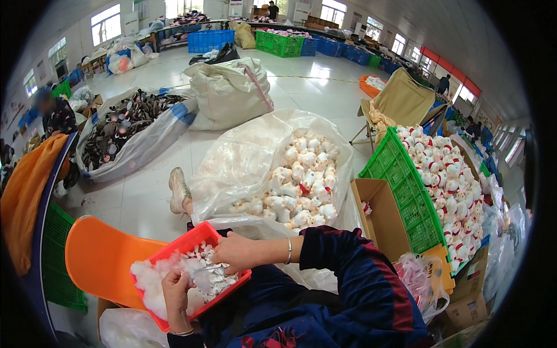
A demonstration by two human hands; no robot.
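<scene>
A red plastic basket rests at my lap, beside an orange chair. White fluffy stuffing fills its left part, and small white fabric pieces lie in its right part. My right hand is closed on a thin metal tool, whose tip points left over the basket; its exact kind is hard to make out. Opposite that tip, my left hand is closed in a pinch over the stuffing. What its fingers hold is hidden.
Ahead lies an open clear plastic bag of white stuffed toys. To the right stand a cardboard box and a green crate heaped with white-and-red toys. A white sack stands farther off; a person sits at left.
</scene>
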